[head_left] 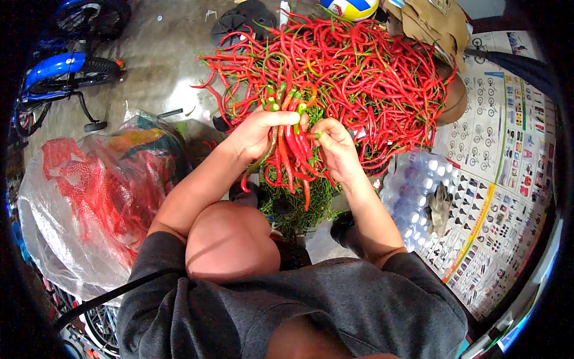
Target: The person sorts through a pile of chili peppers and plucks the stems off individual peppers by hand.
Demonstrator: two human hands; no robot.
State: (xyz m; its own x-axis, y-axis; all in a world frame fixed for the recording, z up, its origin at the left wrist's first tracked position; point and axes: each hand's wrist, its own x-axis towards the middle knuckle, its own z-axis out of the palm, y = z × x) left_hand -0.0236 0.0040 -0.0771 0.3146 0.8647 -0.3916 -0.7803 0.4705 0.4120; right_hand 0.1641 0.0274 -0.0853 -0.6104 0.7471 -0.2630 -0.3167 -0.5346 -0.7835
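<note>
A bunch of long red peppers [286,157], some partly green or brown, hangs from my left hand [258,133], whose fingers are wrapped round it near the stem ends. Close on its right, my right hand [338,146] pinches the green stem end of a pepper [314,136] between thumb and finger. Behind both hands spreads a large heap of red peppers [371,78]. Below the bunch lies a pile of thin green stems [299,203], partly hidden by it.
Plastic bags with red netting [89,185] lie at the left, below a blue bicycle [60,72]. To the right are wrapped bottles [412,200], a grey glove [439,209] and a printed sheet [502,197]. A ball [353,7] and cardboard [433,24] sit behind the heap.
</note>
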